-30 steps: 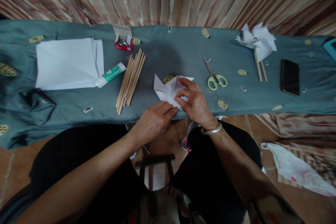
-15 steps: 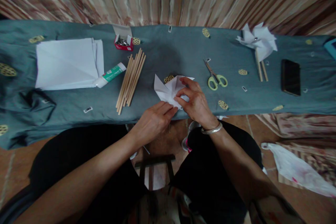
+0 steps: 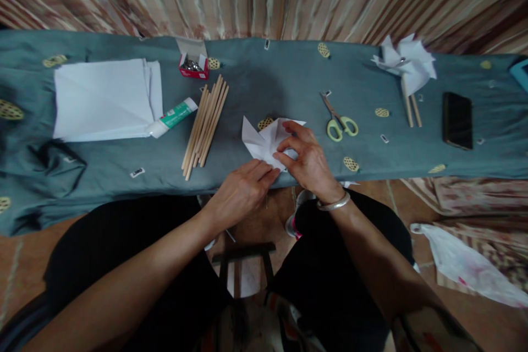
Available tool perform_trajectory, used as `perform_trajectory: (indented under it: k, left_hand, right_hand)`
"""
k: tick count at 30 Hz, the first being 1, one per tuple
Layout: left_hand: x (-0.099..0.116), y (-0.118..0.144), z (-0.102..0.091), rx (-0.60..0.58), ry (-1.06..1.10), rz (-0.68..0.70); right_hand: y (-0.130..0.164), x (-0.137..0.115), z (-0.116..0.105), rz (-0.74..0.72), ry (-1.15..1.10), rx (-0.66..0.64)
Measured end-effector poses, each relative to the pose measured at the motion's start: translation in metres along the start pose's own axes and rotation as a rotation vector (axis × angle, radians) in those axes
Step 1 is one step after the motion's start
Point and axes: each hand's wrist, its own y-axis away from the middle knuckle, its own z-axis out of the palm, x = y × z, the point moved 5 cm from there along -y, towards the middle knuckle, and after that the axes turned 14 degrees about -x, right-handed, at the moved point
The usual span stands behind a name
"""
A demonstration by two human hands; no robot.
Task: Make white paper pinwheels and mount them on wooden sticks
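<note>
Folding step on white paper piece (image 3: 264,143) at near edge of grey-clothed table (image 3: 289,82): right hand (image 3: 307,162) pinches a flap, left hand (image 3: 241,190) presses the corner flat, fingers narrow; next move likely needs a firm crease.

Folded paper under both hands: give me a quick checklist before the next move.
1. Folded paper lies on the cloth-covered table: ok.
2. Right hand pinches its folds: ok.
3. Left hand presses the near corner: ok.
4. Sticks beside the paper, apart from it: ok.
5. Scissors lie apart from the hands: ok.
6. Glue tube capped: cannot tell.
</note>
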Motion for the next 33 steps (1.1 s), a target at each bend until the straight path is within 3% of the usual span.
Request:
perform_trajectory:
  k: [33]
  left_hand:
    - [-0.0002,0.0001,0.0013,-0.017,-0.019,-0.004]
  right_hand:
    - [0.0032,-0.003,0.0055,-0.02,0.156,0.004]
